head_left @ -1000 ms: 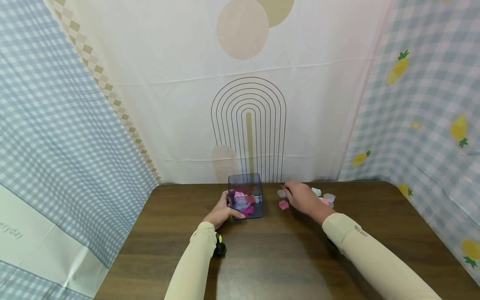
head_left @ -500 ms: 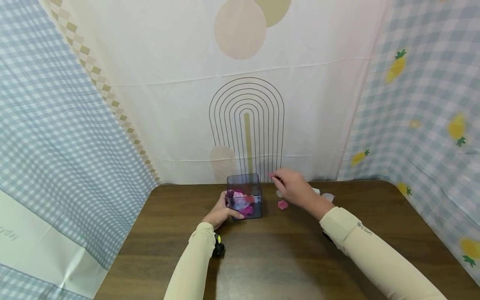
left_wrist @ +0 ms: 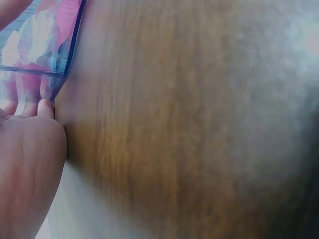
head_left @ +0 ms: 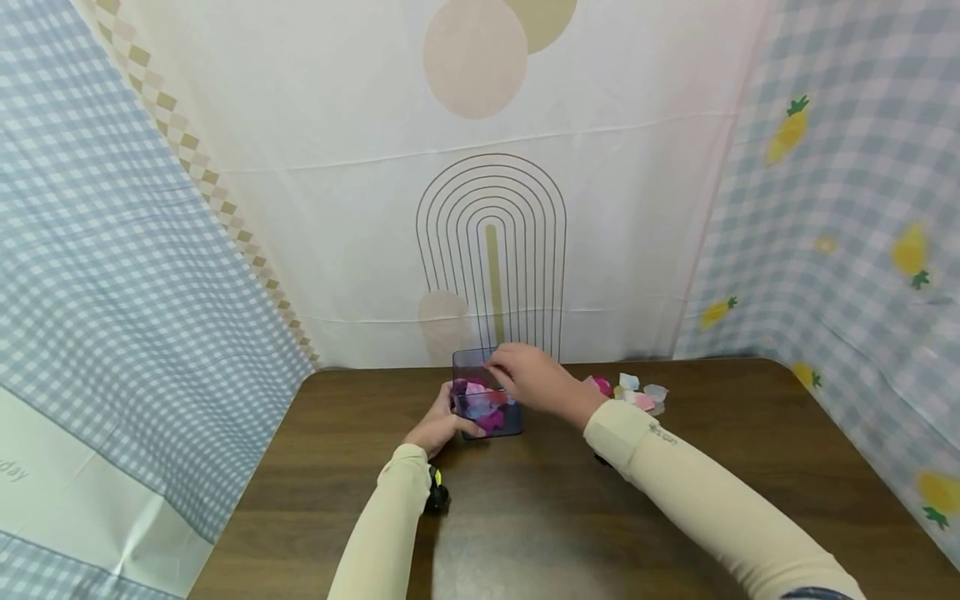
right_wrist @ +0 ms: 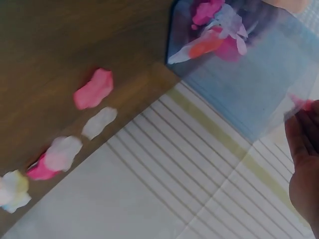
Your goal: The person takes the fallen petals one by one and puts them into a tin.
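A clear bluish square box [head_left: 511,423] stands on the table with several petals [head_left: 480,402] inside, in pink, white, pale blue and red. My left hand [head_left: 437,427] grips its left side, thumb across the front; in the left wrist view, fingers show through the clear wall. My right hand [head_left: 534,380] is over the box opening, pinching a pink petal [right_wrist: 301,103] between thumb and fingertips. To the right on the table lie a pink petal [right_wrist: 94,89], a whitish petal [right_wrist: 99,123] and a small cluster of petals [head_left: 639,398].
The brown wooden table [head_left: 525,517] meets a printed cloth backdrop [head_left: 360,267] just behind the box. Checked cloths [head_left: 847,333] hang at both sides. A black wrist device [head_left: 437,492] is on the left forearm.
My right hand has lifted a pink petal from the table and carried it left to above the box. The left hand and box have stayed in place.
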Available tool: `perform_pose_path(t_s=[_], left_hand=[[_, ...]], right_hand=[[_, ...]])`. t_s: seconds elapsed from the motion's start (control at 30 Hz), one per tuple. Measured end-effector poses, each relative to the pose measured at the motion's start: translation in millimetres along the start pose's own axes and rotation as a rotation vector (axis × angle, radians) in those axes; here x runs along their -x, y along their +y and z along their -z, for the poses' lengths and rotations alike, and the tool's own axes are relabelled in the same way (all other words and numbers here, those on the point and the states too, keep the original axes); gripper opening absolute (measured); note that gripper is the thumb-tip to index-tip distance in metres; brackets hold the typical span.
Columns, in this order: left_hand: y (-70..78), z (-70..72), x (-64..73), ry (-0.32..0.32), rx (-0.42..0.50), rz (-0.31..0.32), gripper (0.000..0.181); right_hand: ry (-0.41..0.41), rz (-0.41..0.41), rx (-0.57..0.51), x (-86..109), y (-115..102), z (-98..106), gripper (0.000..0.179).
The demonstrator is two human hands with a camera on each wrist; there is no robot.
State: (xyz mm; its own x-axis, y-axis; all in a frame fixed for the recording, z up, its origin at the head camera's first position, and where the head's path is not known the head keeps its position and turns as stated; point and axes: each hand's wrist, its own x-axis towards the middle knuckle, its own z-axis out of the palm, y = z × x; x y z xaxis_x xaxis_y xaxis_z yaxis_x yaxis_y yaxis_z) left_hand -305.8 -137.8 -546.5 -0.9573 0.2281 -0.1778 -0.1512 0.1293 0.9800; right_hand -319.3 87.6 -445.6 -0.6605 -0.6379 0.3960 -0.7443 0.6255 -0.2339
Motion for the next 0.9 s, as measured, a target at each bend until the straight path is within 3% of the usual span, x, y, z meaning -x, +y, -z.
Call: perform_pose_path(t_s=[0.2,0.33,0.53,0.9], left_hand=[[1.9,1.6,0.5,-0.007,-0.002,-0.006,0.105],[2.4,3.1,0.2,-0.009,0.001,-0.010,0.106],[1.0,2.4,-1.1,-0.019,0.007,-0.020,0.104],[-1.2,2.7,-2.1,-0.019,0.019,-0.014,0.105]], right_hand=[[-0.159,-0.088,-0.049,-32.6,-3,-15,0.020],[-0.218,-0.114,-0.076,-46.2,-2,-26,0.021],[-0.221,-0.190,-0.145,-48.7,-5,-29,0.020],[-0.215,-0.253,-0.108,-47.2,-6,-33,0.021]])
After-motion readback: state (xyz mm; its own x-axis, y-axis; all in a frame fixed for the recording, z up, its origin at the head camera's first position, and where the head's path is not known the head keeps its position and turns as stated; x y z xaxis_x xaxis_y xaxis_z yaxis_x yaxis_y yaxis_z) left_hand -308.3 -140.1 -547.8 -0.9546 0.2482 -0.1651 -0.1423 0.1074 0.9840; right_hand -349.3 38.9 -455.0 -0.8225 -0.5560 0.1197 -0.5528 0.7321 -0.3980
